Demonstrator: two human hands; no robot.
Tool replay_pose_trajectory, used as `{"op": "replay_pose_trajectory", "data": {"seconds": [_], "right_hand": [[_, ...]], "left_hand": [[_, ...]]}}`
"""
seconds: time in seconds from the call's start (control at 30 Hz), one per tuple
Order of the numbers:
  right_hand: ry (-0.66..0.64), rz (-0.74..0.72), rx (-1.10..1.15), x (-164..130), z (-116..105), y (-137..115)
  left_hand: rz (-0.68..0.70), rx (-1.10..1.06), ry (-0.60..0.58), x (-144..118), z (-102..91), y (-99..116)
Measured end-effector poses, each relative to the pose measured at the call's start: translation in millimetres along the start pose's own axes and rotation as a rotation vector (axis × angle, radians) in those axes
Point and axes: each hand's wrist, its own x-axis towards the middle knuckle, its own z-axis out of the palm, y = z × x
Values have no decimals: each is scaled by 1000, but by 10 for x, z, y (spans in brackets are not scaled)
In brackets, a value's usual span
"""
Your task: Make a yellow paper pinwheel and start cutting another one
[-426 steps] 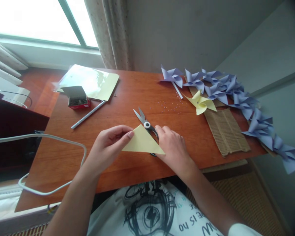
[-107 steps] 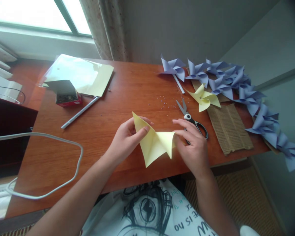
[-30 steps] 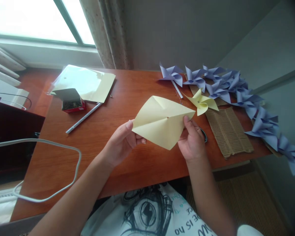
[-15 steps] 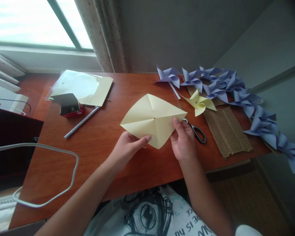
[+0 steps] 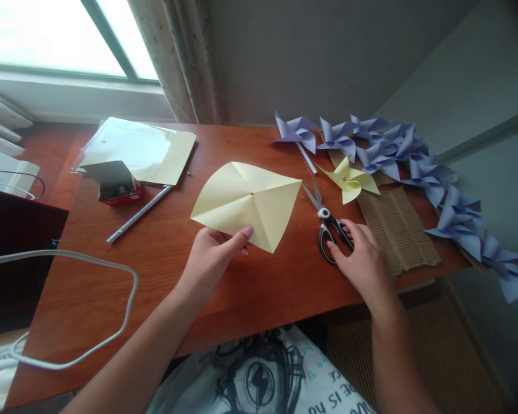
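A creased pale yellow paper square [image 5: 228, 192] with a small hole at its centre is raised over the table. My left hand [image 5: 213, 253] pinches its near edge, thumb on top and fingers underneath. To the right lie scissors [image 5: 323, 214] with black and white handles, their blades parted and pointing away from me. My right hand [image 5: 365, 256] has its thumb at the left handle loop and its fingers at the right one, closed about the handles.
Beyond the scissors sits a yellow pinwheel [image 5: 347, 179], near several purple pinwheels [image 5: 375, 155] and corrugated cardboard [image 5: 401, 230]. At left are a small red box [image 5: 121, 192], a paper stick [image 5: 138, 213], a stack of yellow paper [image 5: 179, 155] and a white cable [image 5: 132, 293].
My right hand has let go of the paper and moved right onto the scissors, which show fully now. My left hand has shifted the paper slightly left.
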Motion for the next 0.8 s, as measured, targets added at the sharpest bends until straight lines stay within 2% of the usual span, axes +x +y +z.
{"op": "replay_pose_trajectory", "data": {"seconds": [0.1,0.2,0.27,0.37,0.43,0.53,0.6,0.7,0.8], "right_hand": [[-40,31,-81,8,9,-20],[-47,67,-31,55,-6,-46],[-30,124,141,62,-40,-70],[-30,277,667,11,-121,-157],[-110,356,1032,-52,-171,-257],[-354,356,1340,-157,-182,-440],[-487,331,1453,-218,-135,-557],[-562,346,1564,-281,-46,-692],[-583,362,1458,-311,-18,-773]], "left_hand": [[-3,-22,-19,-2,23,6],[5,-29,-13,-3,34,25],[24,-46,-5,-4,34,59],[52,-74,3,-1,39,142],[66,-74,7,11,55,202],[96,-86,1,44,99,265],[125,-111,-4,69,128,276],[151,-150,-1,94,141,250],[139,-168,24,101,116,206]]}}
